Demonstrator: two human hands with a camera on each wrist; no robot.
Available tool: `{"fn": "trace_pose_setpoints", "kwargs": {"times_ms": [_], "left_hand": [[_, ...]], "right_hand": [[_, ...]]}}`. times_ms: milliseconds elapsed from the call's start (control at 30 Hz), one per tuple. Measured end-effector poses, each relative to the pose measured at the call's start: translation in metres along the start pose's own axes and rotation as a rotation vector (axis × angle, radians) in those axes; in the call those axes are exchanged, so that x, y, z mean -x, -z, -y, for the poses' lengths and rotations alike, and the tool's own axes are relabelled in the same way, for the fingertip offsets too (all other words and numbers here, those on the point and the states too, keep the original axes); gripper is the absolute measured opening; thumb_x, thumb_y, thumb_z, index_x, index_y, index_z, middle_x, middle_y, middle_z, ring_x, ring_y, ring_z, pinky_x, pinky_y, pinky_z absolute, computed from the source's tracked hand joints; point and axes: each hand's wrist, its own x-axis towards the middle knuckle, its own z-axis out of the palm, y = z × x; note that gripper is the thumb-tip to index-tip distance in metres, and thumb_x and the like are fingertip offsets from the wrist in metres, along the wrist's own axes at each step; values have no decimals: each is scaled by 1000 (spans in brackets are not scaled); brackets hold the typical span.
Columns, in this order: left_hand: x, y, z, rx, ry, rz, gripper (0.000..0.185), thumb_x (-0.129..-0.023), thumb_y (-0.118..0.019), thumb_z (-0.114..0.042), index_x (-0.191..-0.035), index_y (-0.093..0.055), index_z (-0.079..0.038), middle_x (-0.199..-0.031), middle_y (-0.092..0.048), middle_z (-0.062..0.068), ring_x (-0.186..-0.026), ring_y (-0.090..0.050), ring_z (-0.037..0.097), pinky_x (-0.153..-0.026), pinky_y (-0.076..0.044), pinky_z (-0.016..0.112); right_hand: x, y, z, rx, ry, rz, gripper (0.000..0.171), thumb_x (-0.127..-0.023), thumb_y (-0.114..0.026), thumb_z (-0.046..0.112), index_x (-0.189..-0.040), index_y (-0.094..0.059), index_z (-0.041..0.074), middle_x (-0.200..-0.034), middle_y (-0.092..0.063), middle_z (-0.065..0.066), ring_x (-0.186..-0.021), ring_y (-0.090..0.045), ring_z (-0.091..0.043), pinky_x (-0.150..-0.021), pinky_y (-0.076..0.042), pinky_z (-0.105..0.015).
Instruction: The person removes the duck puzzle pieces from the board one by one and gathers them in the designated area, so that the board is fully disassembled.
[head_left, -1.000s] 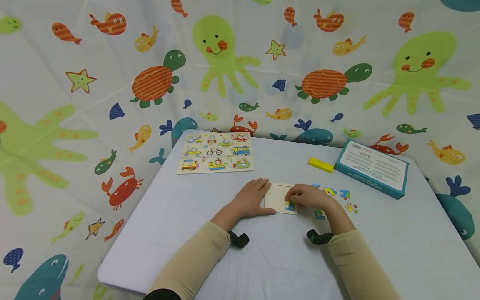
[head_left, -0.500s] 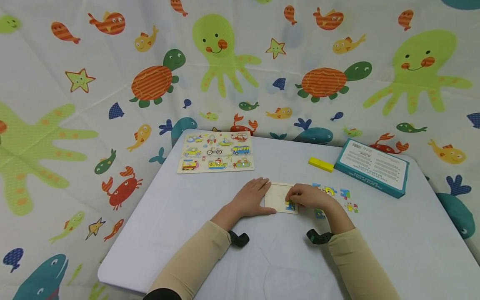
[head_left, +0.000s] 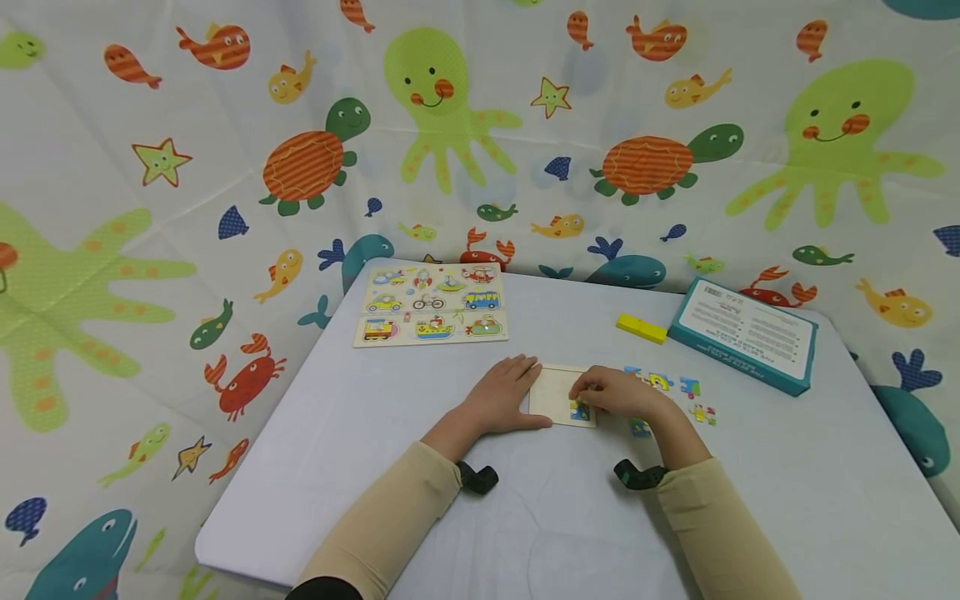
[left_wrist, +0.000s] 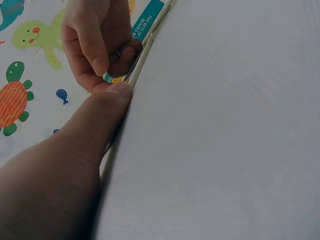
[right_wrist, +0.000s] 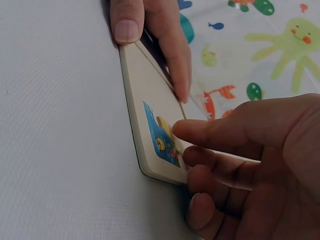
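A small pale wooden puzzle tray (head_left: 553, 392) lies on the white table. My left hand (head_left: 502, 396) steadies its left end with fairly straight fingers, thumb at the near corner and fingers along the far edge. At the tray's near right corner sits a blue puzzle piece (right_wrist: 156, 139) with a yellow and red print. My right hand (head_left: 618, 392) has its fingers bent over that corner, thumb and fingertips gripping the puzzle piece at its inner side; those fingers partly hide the print in the right wrist view.
Several loose puzzle pieces (head_left: 690, 388) lie right of the tray, some partly behind my right hand. A teal box (head_left: 742, 337) and a yellow block (head_left: 641, 329) stand back right. A vehicle picture board (head_left: 431, 304) lies back left, before a printed curtain (head_left: 525, 108).
My right fingers have shifted very slightly over the puzzle piece at the tray's corner. The left hand and the tray stay in place.
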Motion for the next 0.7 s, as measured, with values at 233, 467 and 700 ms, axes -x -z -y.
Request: {"fn": "trace_pose_setpoints", "kwargs": {"times_ms": [233, 467, 700], "left_hand": [[-1, -3, 1, -11, -3, -11, 106, -67, -28, -88, -147, -22, -18, -153, -21, -2, -142, -14, 17, -118, -13, 36], [-2, -4, 1, -16, -5, -13, 106, -68, -29, -88, -147, -21, -18, -153, -21, -2, -143, -13, 17, -118, -13, 35], [-2, -5, 1, -26, -6, -16, 106, -68, -29, -87, -147, -21, -18, -153, -21, -2, -143, -14, 18, -118, -13, 36]], "right_hand": [[1, 0, 1, 8, 6, 3, 16, -92, -53, 24, -92, -69, 25, -96, -55, 0, -78, -52, -18, -64, -43, -28], [1, -1, 1, 6, -4, 0, 14, -92, -53, 24, -91, -68, 25, -95, -55, 0, -77, -52, -18, -64, -44, -28], [3, -1, 0, -27, 4, 5, 13, -92, -54, 24, -94, -66, 23, -90, -56, -2, -74, -52, -19, -62, -44, -29]]}}
